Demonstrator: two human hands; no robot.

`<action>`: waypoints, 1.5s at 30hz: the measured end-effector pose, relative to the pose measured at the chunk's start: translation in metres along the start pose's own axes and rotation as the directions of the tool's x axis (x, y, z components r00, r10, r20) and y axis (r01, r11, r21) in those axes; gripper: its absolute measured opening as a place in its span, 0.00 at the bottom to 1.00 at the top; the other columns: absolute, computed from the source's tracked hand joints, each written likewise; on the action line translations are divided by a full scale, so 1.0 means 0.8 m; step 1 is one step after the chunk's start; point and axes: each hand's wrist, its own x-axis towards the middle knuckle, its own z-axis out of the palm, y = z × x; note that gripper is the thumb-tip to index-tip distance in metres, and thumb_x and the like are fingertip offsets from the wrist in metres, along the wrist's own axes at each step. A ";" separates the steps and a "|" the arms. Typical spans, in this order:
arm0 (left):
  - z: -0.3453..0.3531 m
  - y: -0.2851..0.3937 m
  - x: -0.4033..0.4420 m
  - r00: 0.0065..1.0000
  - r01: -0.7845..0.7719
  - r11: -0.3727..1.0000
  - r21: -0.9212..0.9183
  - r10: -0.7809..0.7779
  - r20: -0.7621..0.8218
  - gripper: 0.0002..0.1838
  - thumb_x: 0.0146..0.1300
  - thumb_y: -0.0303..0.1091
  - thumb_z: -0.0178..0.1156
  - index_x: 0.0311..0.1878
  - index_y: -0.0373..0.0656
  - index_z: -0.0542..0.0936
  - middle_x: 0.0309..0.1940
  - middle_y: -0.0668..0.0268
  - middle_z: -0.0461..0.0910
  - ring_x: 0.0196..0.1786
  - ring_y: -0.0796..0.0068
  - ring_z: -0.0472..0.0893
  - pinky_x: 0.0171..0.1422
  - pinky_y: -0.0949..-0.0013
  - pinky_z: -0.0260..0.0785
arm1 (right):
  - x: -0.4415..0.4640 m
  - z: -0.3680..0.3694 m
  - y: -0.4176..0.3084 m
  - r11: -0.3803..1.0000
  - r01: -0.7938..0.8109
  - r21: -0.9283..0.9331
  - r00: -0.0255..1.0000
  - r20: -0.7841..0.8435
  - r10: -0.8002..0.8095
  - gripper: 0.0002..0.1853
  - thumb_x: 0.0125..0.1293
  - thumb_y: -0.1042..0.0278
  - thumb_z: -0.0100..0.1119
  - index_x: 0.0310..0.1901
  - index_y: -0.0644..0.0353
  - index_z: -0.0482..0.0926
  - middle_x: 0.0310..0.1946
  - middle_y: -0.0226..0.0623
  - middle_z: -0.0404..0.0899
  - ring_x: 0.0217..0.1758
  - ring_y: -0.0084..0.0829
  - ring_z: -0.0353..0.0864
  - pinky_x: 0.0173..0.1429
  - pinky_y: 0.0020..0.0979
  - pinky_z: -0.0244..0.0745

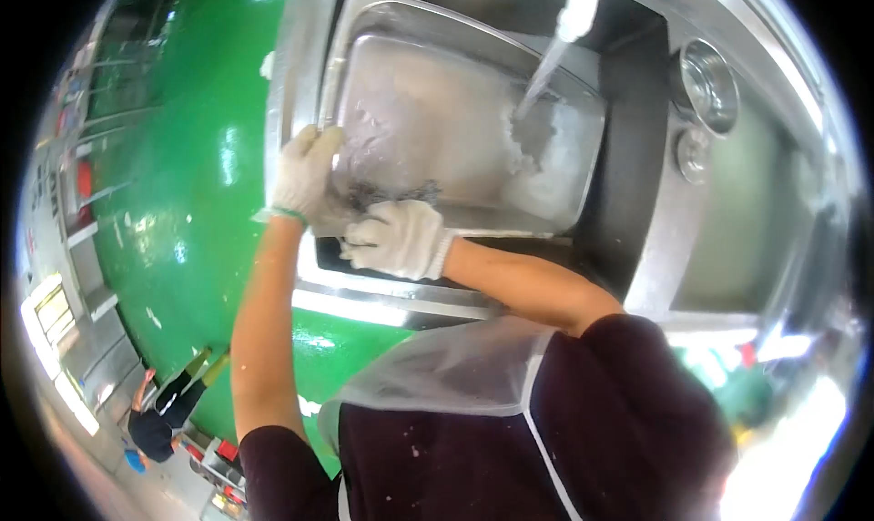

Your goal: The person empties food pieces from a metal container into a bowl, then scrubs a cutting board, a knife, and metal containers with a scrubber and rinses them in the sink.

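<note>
A large rectangular metal pan with water in it sits tilted in the sink. A stream of water falls into its far right part. My left hand, in a whitish knit glove, is closed on the pan's left rim near the close corner. Close beside it, my right hand, gloved the same way, is curled at the pan's near edge. Its fingertips are hidden, so what it grips does not show. A dark stringy patch lies in the pan just beyond the right knuckles; I cannot tell what it is.
The steel sink surrounds the pan. A white-wrapped spout hangs over it. A metal pot and a small metal bowl stand on the right ledge. Beyond is a second basin holding cloudy water. Another person is far off at lower left.
</note>
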 end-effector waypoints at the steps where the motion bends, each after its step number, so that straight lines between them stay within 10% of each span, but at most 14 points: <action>1: 0.000 -0.006 0.008 1.000 -0.014 1.000 0.005 0.014 -0.016 0.19 0.63 0.48 0.60 0.33 0.38 0.78 0.23 0.68 0.70 0.31 0.78 0.69 0.36 0.69 0.64 | -0.027 -0.005 0.014 0.997 -0.062 0.041 0.998 0.032 0.060 0.05 0.59 0.53 0.66 0.32 0.40 0.84 0.35 0.23 0.81 0.33 0.29 0.79 0.24 0.28 0.76; 6: -0.006 0.004 0.020 0.996 -0.081 0.992 0.097 0.083 -0.013 0.22 0.64 0.49 0.61 0.26 0.38 0.72 0.20 0.67 0.64 0.28 0.77 0.65 0.35 0.67 0.62 | -0.196 -0.051 0.080 0.934 -0.352 0.064 0.890 0.331 0.313 0.04 0.61 0.55 0.63 0.37 0.36 0.85 0.35 0.25 0.83 0.37 0.37 0.82 0.33 0.40 0.78; 8: -0.004 0.013 0.024 0.997 -0.070 0.997 0.033 0.071 -0.014 0.22 0.64 0.49 0.61 0.27 0.38 0.72 0.20 0.67 0.62 0.28 0.76 0.63 0.34 0.66 0.62 | -0.242 -0.068 0.092 0.728 -0.684 -0.054 0.575 0.574 0.583 0.06 0.60 0.54 0.63 0.36 0.40 0.83 0.32 0.29 0.80 0.39 0.41 0.81 0.38 0.43 0.77; 10: -0.007 0.003 0.033 0.994 -0.111 0.991 0.079 0.112 -0.013 0.22 0.64 0.48 0.62 0.27 0.38 0.71 0.21 0.66 0.61 0.28 0.77 0.62 0.34 0.66 0.61 | -0.280 -0.101 0.100 0.796 -0.587 -0.143 0.567 0.629 0.532 0.08 0.60 0.54 0.64 0.38 0.45 0.82 0.42 0.32 0.82 0.44 0.40 0.83 0.43 0.44 0.77; 14: -0.011 0.018 0.030 0.967 -0.244 0.957 0.155 0.252 -0.031 0.23 0.64 0.48 0.62 0.26 0.38 0.69 0.21 0.66 0.60 0.29 0.77 0.61 0.34 0.66 0.60 | -0.273 -0.110 0.114 0.519 -0.558 -0.647 -0.016 0.634 0.774 0.13 0.62 0.65 0.62 0.49 0.50 0.83 0.47 0.38 0.84 0.50 0.45 0.84 0.54 0.42 0.79; 15: -0.013 0.023 0.027 0.966 -0.247 0.954 0.171 0.256 -0.029 0.23 0.64 0.48 0.62 0.26 0.38 0.69 0.21 0.67 0.59 0.29 0.77 0.61 0.34 0.66 0.59 | -0.267 -0.105 0.134 0.731 -0.278 -0.623 -0.153 0.780 0.607 0.15 0.61 0.72 0.59 0.50 0.60 0.82 0.49 0.43 0.84 0.53 0.47 0.85 0.55 0.40 0.79; 20: -0.015 0.026 0.016 0.969 -0.235 0.961 0.149 0.243 -0.036 0.24 0.65 0.48 0.62 0.24 0.38 0.66 0.21 0.69 0.57 0.29 0.78 0.59 0.33 0.66 0.58 | -0.157 -0.184 0.203 0.699 -0.410 -0.587 0.217 0.681 0.699 0.18 0.61 0.73 0.59 0.54 0.50 0.82 0.53 0.36 0.82 0.54 0.45 0.83 0.57 0.37 0.79; 24: -0.002 0.056 -0.017 0.982 0.162 0.967 -0.195 -0.178 -0.069 0.19 0.66 0.46 0.61 0.31 0.37 0.75 0.20 0.67 0.64 0.28 0.78 0.67 0.34 0.67 0.65 | -0.176 -0.141 0.273 0.808 -0.478 -0.344 0.683 0.433 0.588 0.25 0.65 0.67 0.60 0.64 0.57 0.71 0.69 0.39 0.68 0.67 0.45 0.73 0.65 0.44 0.75; 28: 0.007 -0.003 -0.024 0.986 0.066 0.998 -0.024 -0.069 -0.152 0.14 0.67 0.42 0.59 0.35 0.39 0.78 0.20 0.67 0.67 0.26 0.78 0.68 0.32 0.68 0.64 | -0.276 -0.034 0.230 0.546 -0.478 -0.688 0.426 0.363 0.829 0.32 0.65 0.57 0.60 0.69 0.55 0.66 0.73 0.45 0.59 0.61 0.47 0.73 0.64 0.44 0.74; 31: 0.003 -0.028 -0.022 0.990 0.075 0.995 -0.065 -0.082 -0.118 0.15 0.67 0.42 0.62 0.32 0.39 0.77 0.19 0.71 0.68 0.25 0.80 0.68 0.30 0.71 0.64 | -0.214 -0.043 0.156 0.375 -0.662 -0.648 -0.191 0.631 0.752 0.44 0.52 0.36 0.68 0.67 0.56 0.71 0.68 0.49 0.67 0.64 0.48 0.76 0.65 0.42 0.74; 39: -0.010 -0.035 -0.041 0.976 0.208 0.907 -0.366 -0.220 0.010 0.19 0.69 0.49 0.59 0.34 0.42 0.78 0.21 0.74 0.70 0.28 0.84 0.73 0.31 0.73 0.70 | -0.110 0.044 0.080 0.278 -0.832 0.480 0.530 0.540 0.654 0.18 0.63 0.57 0.66 0.53 0.53 0.82 0.41 0.39 0.86 0.48 0.34 0.84 0.58 0.31 0.76; 41: -0.021 -0.096 -0.024 0.982 0.187 0.897 -0.401 -0.174 0.068 0.34 0.71 0.65 0.47 0.41 0.37 0.81 0.27 0.70 0.76 0.29 0.82 0.74 0.35 0.73 0.71 | -0.037 0.002 0.048 -0.116 -0.682 0.722 0.474 0.557 0.682 0.14 0.62 0.62 0.68 0.47 0.56 0.80 0.43 0.39 0.85 0.47 0.33 0.82 0.59 0.32 0.75; 43: -0.032 -0.092 -0.020 0.968 0.242 0.794 -0.558 -0.162 0.190 0.43 0.70 0.72 0.39 0.47 0.34 0.82 0.31 0.68 0.78 0.30 0.79 0.74 0.36 0.74 0.70 | 0.015 0.006 0.035 0.022 -0.493 0.870 0.614 0.329 0.718 0.13 0.62 0.64 0.68 0.46 0.56 0.79 0.46 0.38 0.83 0.49 0.34 0.82 0.58 0.36 0.76; 45: -0.031 -0.081 -0.025 0.953 0.294 0.687 -0.665 -0.153 0.263 0.51 0.67 0.78 0.32 0.51 0.33 0.82 0.33 0.67 0.80 0.30 0.77 0.74 0.36 0.73 0.69 | 0.060 0.040 0.013 0.583 -0.182 0.792 0.837 -0.186 0.514 0.13 0.62 0.64 0.67 0.46 0.55 0.78 0.44 0.39 0.80 0.52 0.37 0.80 0.59 0.37 0.75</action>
